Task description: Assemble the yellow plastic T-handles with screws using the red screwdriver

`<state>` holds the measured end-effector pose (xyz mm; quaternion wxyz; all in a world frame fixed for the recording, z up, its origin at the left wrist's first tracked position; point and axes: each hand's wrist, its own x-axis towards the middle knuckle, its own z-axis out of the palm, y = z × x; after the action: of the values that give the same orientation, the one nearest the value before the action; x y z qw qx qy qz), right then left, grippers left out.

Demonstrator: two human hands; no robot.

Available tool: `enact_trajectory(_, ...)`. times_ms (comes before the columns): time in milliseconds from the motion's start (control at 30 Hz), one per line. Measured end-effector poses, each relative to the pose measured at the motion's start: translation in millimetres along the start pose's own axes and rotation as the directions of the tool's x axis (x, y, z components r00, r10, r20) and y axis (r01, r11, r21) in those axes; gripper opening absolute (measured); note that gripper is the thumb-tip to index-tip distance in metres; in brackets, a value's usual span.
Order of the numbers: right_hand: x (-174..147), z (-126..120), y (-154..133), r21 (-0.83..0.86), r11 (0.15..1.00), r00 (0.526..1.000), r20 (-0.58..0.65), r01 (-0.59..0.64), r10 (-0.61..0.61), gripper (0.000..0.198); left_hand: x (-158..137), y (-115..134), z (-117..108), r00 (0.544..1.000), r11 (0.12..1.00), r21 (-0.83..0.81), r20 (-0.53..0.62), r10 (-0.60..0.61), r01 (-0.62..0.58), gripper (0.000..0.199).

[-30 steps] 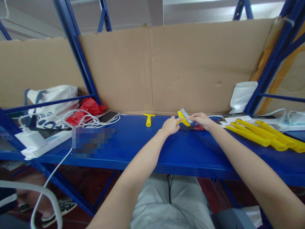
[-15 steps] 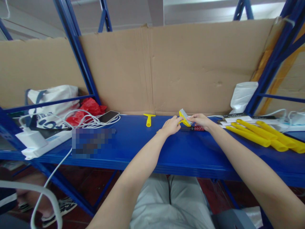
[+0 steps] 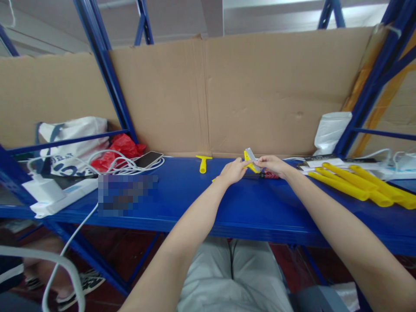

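My left hand [image 3: 234, 170] is closed on a yellow T-shaped plastic scraper head [image 3: 247, 159], which is tilted. Pinched in my right hand [image 3: 272, 164] is a flat silver-grey plate [image 3: 252, 157], lying against the face of the yellow head. Just under my right fingers, a screwdriver with a red and black handle [image 3: 271, 174] lies on the blue table [image 3: 188, 199]. A second yellow T-shaped head [image 3: 203, 164] rests to the left of my hands. Something small and yellow shows beside my left wrist, mostly hidden by it.
Several yellow tubes [image 3: 367, 184] lie in a pile on the right. A white plastic bag [image 3: 332, 130] leans behind them. On the left are a phone [image 3: 149, 159], white cables, a red plastic bag [image 3: 125, 146] and a power strip [image 3: 69, 197]. A cardboard sheet [image 3: 253, 95] stands along the back.
The grey plate and the yellow head have turned slightly, and the plate now sits closer over the head. Both hands stay in nearly the same place.
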<state>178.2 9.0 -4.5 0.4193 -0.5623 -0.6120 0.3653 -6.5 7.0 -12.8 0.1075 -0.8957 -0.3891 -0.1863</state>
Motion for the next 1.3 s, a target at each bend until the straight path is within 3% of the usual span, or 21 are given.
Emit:
enact_trajectory(600, -0.1, -1.8, -0.1, -0.022, 1.0, 0.997, 0.07, 0.022, -0.02, 0.022, -1.4, 4.9, -7.6, 0.996, 0.996, 0.026, 0.024, -0.084, 0.083, 0.041)
enact_trajectory(1067, -2.6, 1.0, -3.3, -0.06, 0.998, 0.998, 0.069, -0.005, 0.009, 0.013, 0.1, 3.2, -2.3, 0.997, 0.997, 0.025, 0.031, -0.073, 0.072, 0.042)
enact_trajectory(1300, -4.3, 3.9, -5.6, 0.024, 0.999, 0.999, 0.007, -0.032, 0.032, 0.012, 1.4, 5.3, -0.3, 0.998, 0.999, 0.028, 0.046, -0.032, 0.031, 0.042)
